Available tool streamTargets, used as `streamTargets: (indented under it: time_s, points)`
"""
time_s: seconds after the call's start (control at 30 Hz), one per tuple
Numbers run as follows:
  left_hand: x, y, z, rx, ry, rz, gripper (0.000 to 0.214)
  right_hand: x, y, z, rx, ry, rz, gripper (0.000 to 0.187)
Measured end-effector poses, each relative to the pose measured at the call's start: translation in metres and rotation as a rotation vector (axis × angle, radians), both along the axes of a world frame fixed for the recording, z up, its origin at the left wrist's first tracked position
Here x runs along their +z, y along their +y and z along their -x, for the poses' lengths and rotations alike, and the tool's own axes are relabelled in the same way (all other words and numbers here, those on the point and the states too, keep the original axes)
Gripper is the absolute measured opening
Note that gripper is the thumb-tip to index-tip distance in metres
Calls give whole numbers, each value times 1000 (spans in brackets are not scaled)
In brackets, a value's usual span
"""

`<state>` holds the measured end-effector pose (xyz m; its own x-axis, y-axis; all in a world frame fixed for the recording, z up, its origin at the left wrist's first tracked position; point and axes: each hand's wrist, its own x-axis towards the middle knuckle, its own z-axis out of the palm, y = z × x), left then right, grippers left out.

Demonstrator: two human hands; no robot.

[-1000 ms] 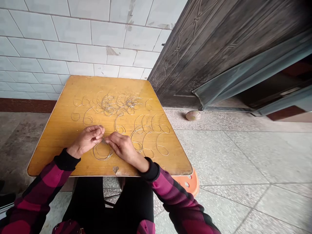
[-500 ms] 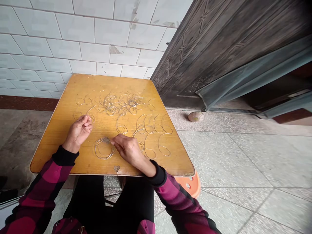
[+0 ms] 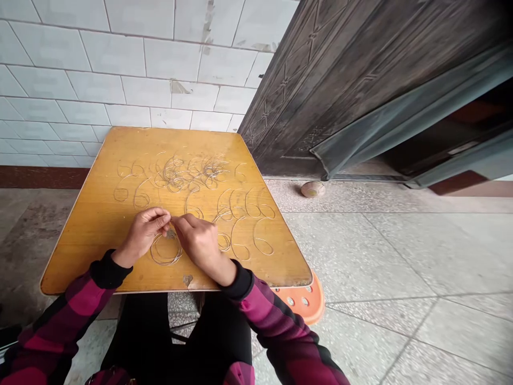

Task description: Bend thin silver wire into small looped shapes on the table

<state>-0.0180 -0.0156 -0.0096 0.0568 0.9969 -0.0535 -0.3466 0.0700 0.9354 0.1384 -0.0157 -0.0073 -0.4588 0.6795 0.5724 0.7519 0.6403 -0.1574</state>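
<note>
My left hand (image 3: 144, 232) and my right hand (image 3: 198, 243) meet near the front of a yellow wooden table (image 3: 92, 224), fingertips pinched together. Between them they pinch a thin wire, at the top of a small coil of wire rings (image 3: 165, 250) that lies flat on the table. Several loose wire loops (image 3: 244, 222) lie to the right of my right hand. A tangled heap of thin wire loops (image 3: 186, 171) covers the far middle of the table. Both arms wear magenta and black checked sleeves.
A white tiled wall (image 3: 120, 64) stands behind the table. A dark carved door (image 3: 360, 80) runs along the right. An orange plastic stool (image 3: 300, 302) shows under the table's front right corner. A small round object (image 3: 312, 189) lies on the terrazzo floor by the door.
Half a second ago my left hand was out to the left, away from the coil. It has come back and again pinches the wire together with my right hand.
</note>
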Motion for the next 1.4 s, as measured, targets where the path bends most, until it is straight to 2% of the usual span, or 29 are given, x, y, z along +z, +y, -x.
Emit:
streamTargets:
  time_s: [0.1,0.23,0.3,0.37,0.43,0.5,0.6,0.7,0.8,0.87,0.97,1.03,1.23,1.4]
  points:
    - [2,1,3,36,-15,2,26,-1,1,3,54,128,11,18]
    - [6,4,13,76,-49,8,25,-2,11,-11,65,608,132,22]
    - [7,4,17,93,-54,7,24,-5,17,-18,79,883,284,24]
    - [7,5,18,91,-44,5,23,-9,21,-21,159,1089,547,23]
    - [7,5,19,70,-19,-2,23,-12,21,-20,248,1220,833,23]
    - [6,6,19,55,-5,-11,24,-13,19,-17,285,1307,1030,25]
    - [4,6,18,42,-61,9,24,-14,14,-11,298,1410,1177,26]
    - [-1,6,15,-30,-187,63,27,-16,9,-5,331,1441,1269,27]
    - [-4,5,10,-104,-308,92,30,-18,6,-1,392,1472,1290,24]
    - [-5,5,8,-107,-350,97,30,-17,6,0,416,1542,1278,21]
    - [-5,4,7,-94,-332,93,28,-16,7,0,406,1641,1263,19]
    - [-5,4,8,-81,-296,85,27,-15,8,0,383,1632,1243,20]
    - [-3,4,3,124,-104,-16,32,-14,9,0,296,1401,1032,28]
    - [-6,6,2,200,40,-101,31,-7,21,-6,343,1097,944,28]
